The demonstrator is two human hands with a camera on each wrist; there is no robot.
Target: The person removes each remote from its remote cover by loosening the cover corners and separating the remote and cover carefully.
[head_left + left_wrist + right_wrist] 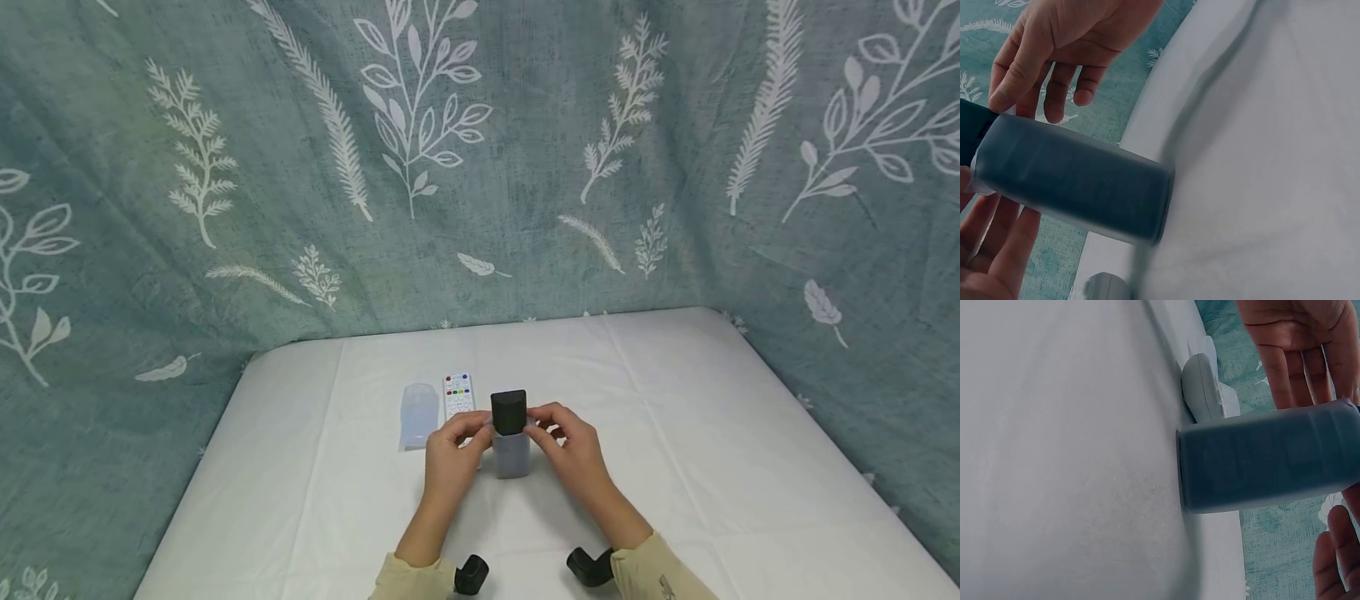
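Note:
A black remote (508, 411) stands upright on the white table (675, 433), its lower part inside a translucent grey sleeve (512, 457). My left hand (480, 427) pinches it at the sleeve's top rim from the left, and my right hand (542, 423) pinches it from the right. In the left wrist view the sleeved remote (1072, 181) lies across the frame between my right hand's fingers (1054, 56) above and my left hand's fingers (988, 250) below. The right wrist view shows the sleeved remote (1260, 459) end-on against the table.
A white remote (458, 394) with coloured buttons lies flat just behind my left hand, also visible as the white remote (1207, 390). Left of it lies a second clear sleeve (419, 414). A leaf-patterned teal cloth (480, 167) hangs behind and beside the table.

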